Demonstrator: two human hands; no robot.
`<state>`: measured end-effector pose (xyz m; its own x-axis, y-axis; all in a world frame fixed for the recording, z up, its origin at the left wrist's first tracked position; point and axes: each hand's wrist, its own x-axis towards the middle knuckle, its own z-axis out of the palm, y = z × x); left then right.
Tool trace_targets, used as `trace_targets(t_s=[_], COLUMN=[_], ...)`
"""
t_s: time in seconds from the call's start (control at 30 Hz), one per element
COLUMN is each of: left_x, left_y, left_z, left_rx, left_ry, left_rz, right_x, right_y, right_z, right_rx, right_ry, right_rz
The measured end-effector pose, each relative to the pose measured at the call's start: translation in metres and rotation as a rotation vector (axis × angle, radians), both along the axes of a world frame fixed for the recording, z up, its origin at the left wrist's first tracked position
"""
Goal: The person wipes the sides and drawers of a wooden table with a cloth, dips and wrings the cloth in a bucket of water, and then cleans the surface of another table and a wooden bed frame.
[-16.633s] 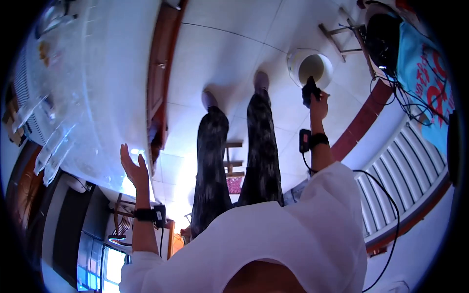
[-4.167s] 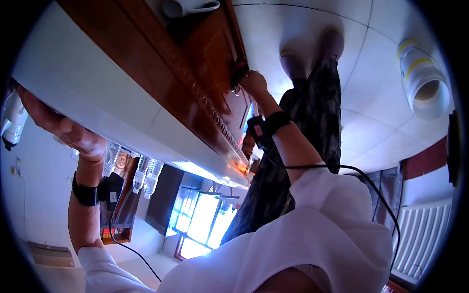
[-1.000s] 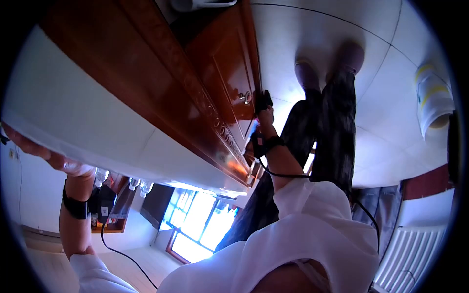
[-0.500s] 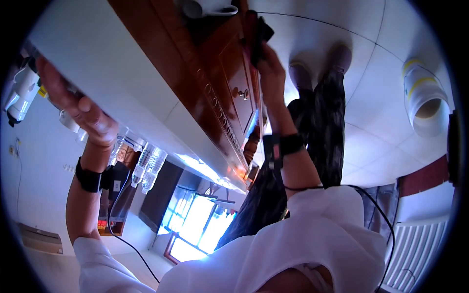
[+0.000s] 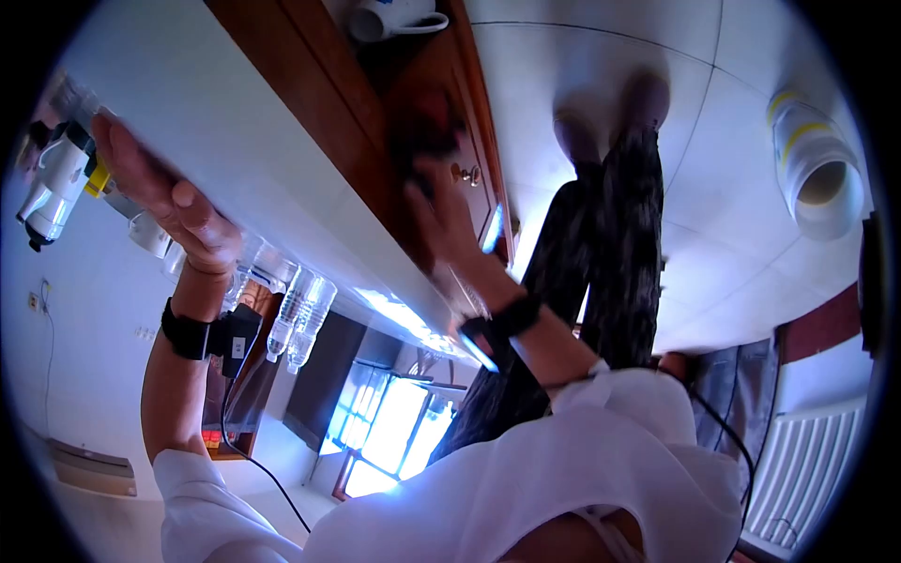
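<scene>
My left hand (image 5: 169,202) rests on the white tabletop (image 5: 235,122), its fingers stretched out along the far edge and nothing seen in its grip. Against the red-brown cabinet front (image 5: 324,80), below the tabletop, my right hand (image 5: 446,206) is blurred by motion. It holds a dark cloth (image 5: 422,127), smeared in the picture, close to the metal knob (image 5: 469,175) of a cabinet door. Each wrist wears a black strap with a small box and a cable.
A white mug (image 5: 380,21) lies in an opening of the cabinet. Clear plastic bottles (image 5: 300,310) and a white jug (image 5: 58,183) stand beyond the tabletop edge. A white bucket (image 5: 821,174) with yellow bands is on the tiled floor; a radiator (image 5: 812,469) is at the lower right.
My right hand has moved with the dark cloth from beside the cabinet's outer edge onto its front, left and downward in view. My left hand stays on the tabletop; the view has shifted slightly.
</scene>
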<state>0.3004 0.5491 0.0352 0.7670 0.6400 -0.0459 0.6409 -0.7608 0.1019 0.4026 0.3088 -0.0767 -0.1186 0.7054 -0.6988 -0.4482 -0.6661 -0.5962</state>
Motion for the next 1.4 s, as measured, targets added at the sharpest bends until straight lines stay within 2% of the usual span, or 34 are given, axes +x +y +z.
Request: trace_targets(t_s=[0.07, 0.1, 0.13, 0.17, 0.2, 0.3, 0.37, 0.4, 0.5, 0.53, 0.6, 0.63, 0.7, 0.77, 0.87, 0.93, 1.03, 1.13, 1.2, 1.27, 1.4], left_x=[0.0, 0.001, 0.001, 0.001, 0.001, 0.002, 0.009, 0.006, 0.001, 0.005, 0.007, 0.006, 0.008, 0.011, 0.002, 0.003, 0.009, 0.006, 0.005, 0.002, 0.005], left_y=[0.001, 0.002, 0.002, 0.003, 0.003, 0.003, -0.002, 0.0, 0.007, 0.006, 0.004, 0.001, -0.002, -0.006, -0.001, 0.002, -0.001, 0.002, -0.001, 0.002, 0.0], left_z=[-0.001, 0.0, 0.0, 0.001, 0.002, 0.001, 0.002, 0.001, -0.004, -0.005, -0.003, 0.0, 0.002, 0.002, 0.002, 0.003, 0.001, 0.001, 0.002, -0.001, 0.003], left_rx=[0.022, 0.031, 0.022, 0.013, 0.004, 0.103, -0.006, -0.006, 0.113, 0.156, 0.193, 0.096, 0.013, 0.033, -0.022, -0.015, -0.002, 0.018, 0.001, -0.001, 0.002], left_ry=[-0.003, -0.005, 0.009, 0.018, 0.026, 0.078, 0.03, 0.031, 0.013, 0.043, 0.073, 0.047, 0.023, 0.073, 0.019, 0.022, 0.015, 0.016, 0.027, 0.009, 0.008], left_rz=[-0.045, -0.062, -0.058, -0.057, -0.055, -0.262, -0.03, -0.033, -0.199, -0.269, -0.341, -0.172, -0.012, -0.031, 0.044, 0.05, 0.087, 0.02, 0.084, 0.044, -0.045], right_x=[0.008, 0.005, -0.002, -0.011, -0.017, -0.038, -0.031, -0.035, -0.038, -0.024, -0.008, 0.001, 0.011, 0.015, 0.006, 0.001, -0.002, 0.013, 0.024, 0.027, 0.023], right_y=[0.048, 0.042, 0.027, 0.007, -0.025, -0.144, -0.17, -0.177, -0.155, -0.113, -0.049, -0.017, 0.028, 0.045, -0.023, -0.077, -0.086, -0.001, 0.066, 0.117, 0.07], right_z=[-0.005, -0.007, -0.009, -0.01, -0.008, 0.008, 0.025, 0.029, 0.024, 0.018, -0.001, -0.009, -0.007, 0.011, 0.009, 0.011, 0.007, -0.01, -0.025, -0.028, -0.016], right_rx=[-0.054, -0.054, 0.019, 0.088, 0.037, -0.034, -0.52, -0.52, -0.26, -0.155, -0.003, 0.036, 0.089, -0.003, 0.313, 0.31, 0.397, 0.573, 0.703, 0.674, 0.622], right_ry=[0.115, 0.114, -0.03, -0.171, -0.138, -0.151, 0.189, 0.191, -0.072, -0.15, -0.138, -0.073, -0.006, 0.024, -0.038, 0.021, -0.04, -0.115, -0.207, -0.189, -0.175], right_rz=[-0.179, -0.181, -0.041, 0.1, 0.144, 0.204, 0.316, 0.313, 0.153, 0.083, 0.029, -0.049, -0.136, -0.358, -0.086, 0.066, 0.059, -0.019, -0.024, -0.208, -0.062])
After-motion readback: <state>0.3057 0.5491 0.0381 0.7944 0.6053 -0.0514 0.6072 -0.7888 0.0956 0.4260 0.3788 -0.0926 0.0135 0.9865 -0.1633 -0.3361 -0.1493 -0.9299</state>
